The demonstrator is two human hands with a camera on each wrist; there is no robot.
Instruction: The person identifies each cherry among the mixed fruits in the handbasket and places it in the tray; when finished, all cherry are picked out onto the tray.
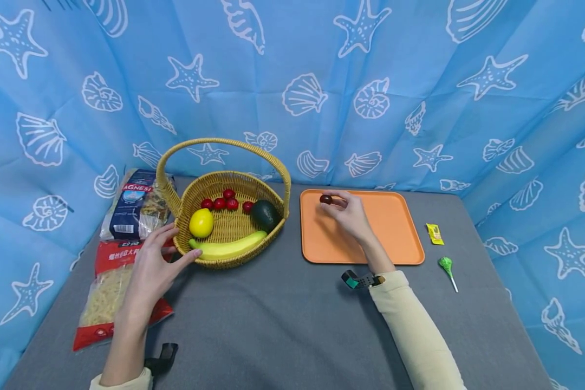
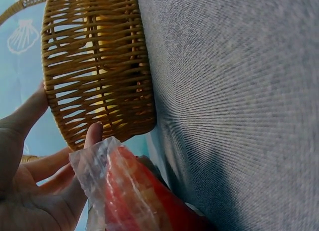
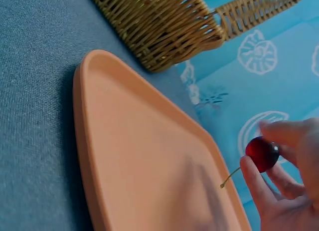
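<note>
My right hand (image 1: 348,215) pinches a dark red cherry (image 3: 262,154) between thumb and fingertips, over the left part of an orange tray (image 1: 390,230). The cherry's thin stem points away from the fingers. At the left end of a wicker basket (image 2: 97,66), my left hand (image 1: 152,265) holds the rim, with the thumb at the front and the fingers round the side. Inside the basket are a yellow lemon (image 1: 202,223), a banana (image 1: 229,248), a dark green avocado (image 1: 265,215) and several red cherries (image 1: 219,203).
Left of the basket lie a blue pasta bag (image 1: 132,208) and a red pasta bag (image 1: 104,303), the latter partly under my left forearm. A yellow wrapped candy (image 1: 434,234) and a green lollipop (image 1: 446,265) lie right of the tray. A blue curtain (image 1: 292,97) hangs behind the grey table.
</note>
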